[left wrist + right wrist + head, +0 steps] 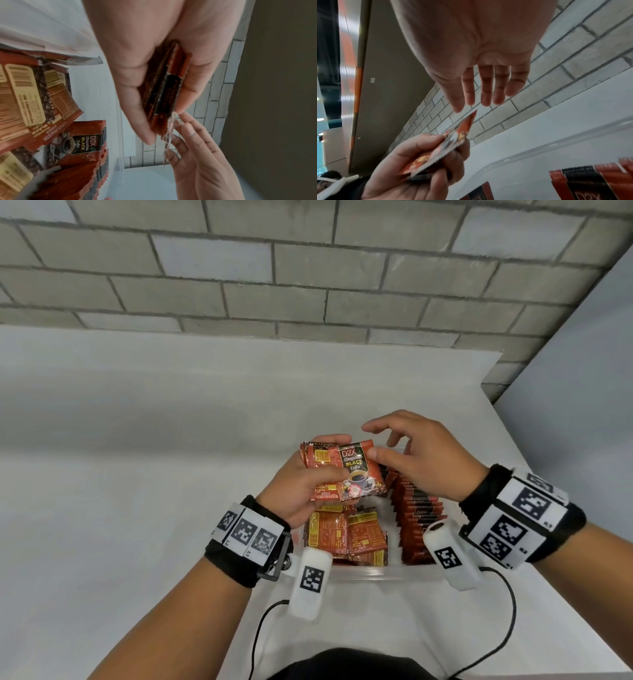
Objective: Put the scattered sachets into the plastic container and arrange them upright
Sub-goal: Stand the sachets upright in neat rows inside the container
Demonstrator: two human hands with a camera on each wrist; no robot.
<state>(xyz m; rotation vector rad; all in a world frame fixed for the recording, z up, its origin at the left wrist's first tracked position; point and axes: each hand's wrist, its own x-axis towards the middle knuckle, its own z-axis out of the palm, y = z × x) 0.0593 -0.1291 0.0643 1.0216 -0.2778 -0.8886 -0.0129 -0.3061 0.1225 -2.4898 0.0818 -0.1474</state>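
Above the plastic container (376,571) on the white table (137,474), the left hand (301,491) grips a small stack of sachets (346,470), thumb on the front and fingers curled behind. The top sachet reads "D2X", "BLACK" and "Coffee" over a pictured cup; one line between them is too blurred to read. The right hand (421,453) hovers just right of the stack with fingers spread and relaxed, holding nothing; its thumb tip is at the stack's right edge. Inside the container, a row of upright sachets (416,515) fills the right side, and loose sachets (346,537) lie flat on the left, backs up with yellow label panels. The container's near rim is partly hidden by the wrist cameras.
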